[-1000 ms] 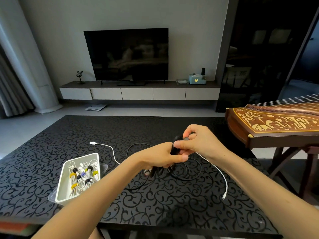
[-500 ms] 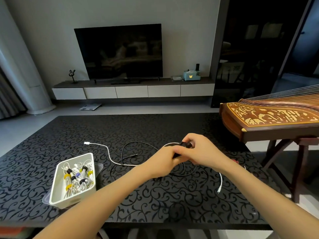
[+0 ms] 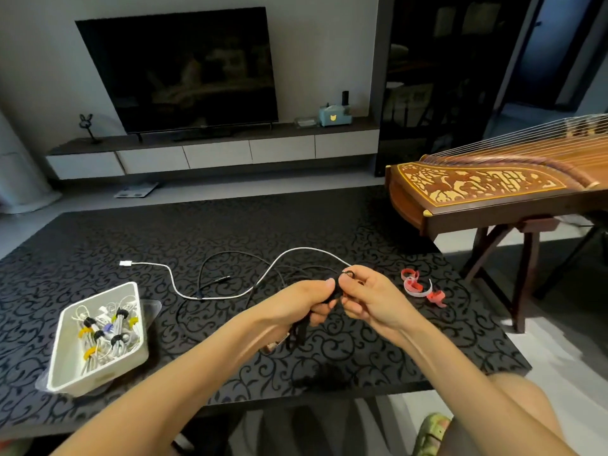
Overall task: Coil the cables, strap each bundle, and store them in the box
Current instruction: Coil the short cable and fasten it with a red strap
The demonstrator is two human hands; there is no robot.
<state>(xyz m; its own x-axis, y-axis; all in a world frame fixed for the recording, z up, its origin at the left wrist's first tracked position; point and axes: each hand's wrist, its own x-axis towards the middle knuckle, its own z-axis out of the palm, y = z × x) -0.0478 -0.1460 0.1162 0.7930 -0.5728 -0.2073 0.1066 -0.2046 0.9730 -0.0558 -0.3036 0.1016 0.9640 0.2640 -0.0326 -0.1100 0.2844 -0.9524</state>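
- Gripping the black cable bundle [image 3: 297, 337] over the middle of the bench [image 3: 98, 232], our left hand [image 3: 296, 301] has its fingers curled round the coils; the loops hang below the fist
- our right hand [image 3: 371, 297] meets the left one, thumb and forefinger pinching a small black strap [image 3: 349, 274] at the top of that bundle
- a white cable [image 3: 171, 278] runs from its plug at the far left, dips, arches up and ends at our right hand; whether we hold it we cannot tell
- a loose black cable [image 3: 210, 268] lies in loops on the bench under that arch
- the white box [image 3: 98, 376] stands at the near left; strapped white bundles [image 3: 108, 334] lie inside it
- red straps [image 3: 418, 286] lie just right of our right hand, apart from it
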